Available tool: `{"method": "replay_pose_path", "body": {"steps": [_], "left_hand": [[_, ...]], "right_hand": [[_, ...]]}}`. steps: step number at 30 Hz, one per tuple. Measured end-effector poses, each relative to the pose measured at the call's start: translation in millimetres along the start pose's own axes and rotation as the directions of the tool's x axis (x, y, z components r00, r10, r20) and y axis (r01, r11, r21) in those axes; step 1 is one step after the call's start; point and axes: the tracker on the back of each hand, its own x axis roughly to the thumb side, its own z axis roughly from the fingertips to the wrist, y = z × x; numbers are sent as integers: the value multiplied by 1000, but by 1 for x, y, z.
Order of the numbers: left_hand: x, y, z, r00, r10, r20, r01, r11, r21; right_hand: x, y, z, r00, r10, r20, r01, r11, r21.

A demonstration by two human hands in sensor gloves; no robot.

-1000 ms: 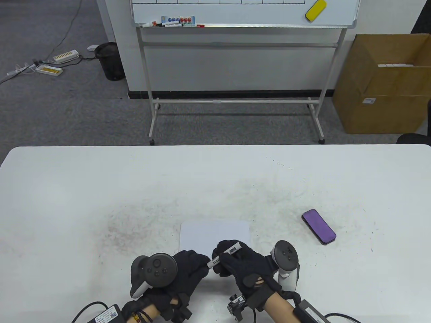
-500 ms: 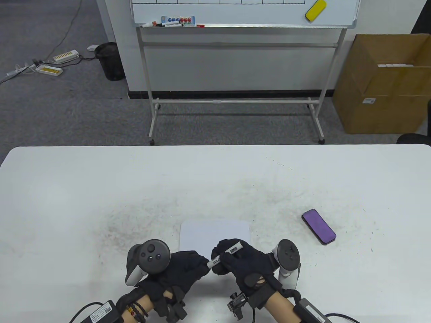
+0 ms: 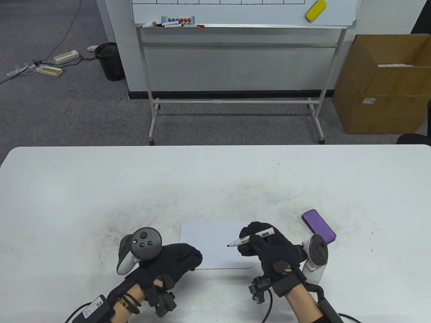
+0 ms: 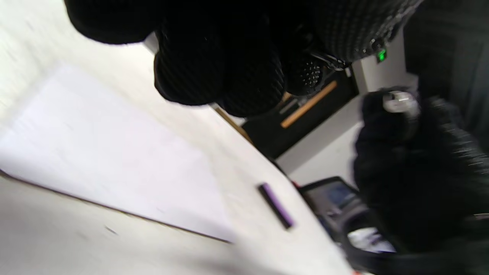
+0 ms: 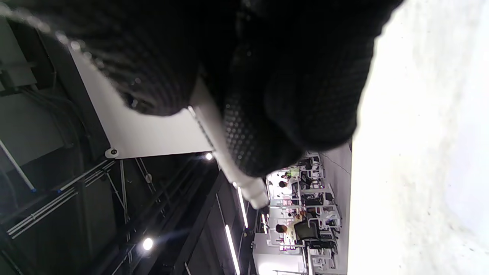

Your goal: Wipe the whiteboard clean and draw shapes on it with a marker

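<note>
A small blank whiteboard [image 3: 210,239] lies flat near the table's front edge; the left wrist view shows it as whiteboard [image 4: 95,160]. My right hand [image 3: 256,240] grips a white marker [image 3: 257,234], whose bare black tip points left just over the board's right part. In the right wrist view the marker [image 5: 229,156] runs between my curled fingers [image 5: 298,95]. My left hand [image 3: 181,257] sits at the board's front left corner with its fingers [image 4: 229,76] curled into a fist. The marker's cap is not seen anywhere, so it seems to be hidden inside that fist.
A purple oblong block [image 3: 319,226] lies right of the board, just behind my right tracker, and shows as the block [image 4: 276,205] in the left wrist view. The table [image 3: 101,188] has grey smudges. Beyond it stand a large whiteboard on a stand [image 3: 235,47] and a cardboard box [image 3: 380,84].
The hands were joined at the marker's end, the left pinching its cap. They have pulled apart: the right hand moved right with the marker, its tip now bare, and the left drew back left.
</note>
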Motion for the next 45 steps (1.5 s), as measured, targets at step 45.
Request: {"method": "replay_pose_path", "body": {"steps": [45], "left_hand": [[-131,73,20,484,-432,-761,572,814,-98]], "right_hand": [[-18,-12,-5,943,328,-56,-329,944,4]]}}
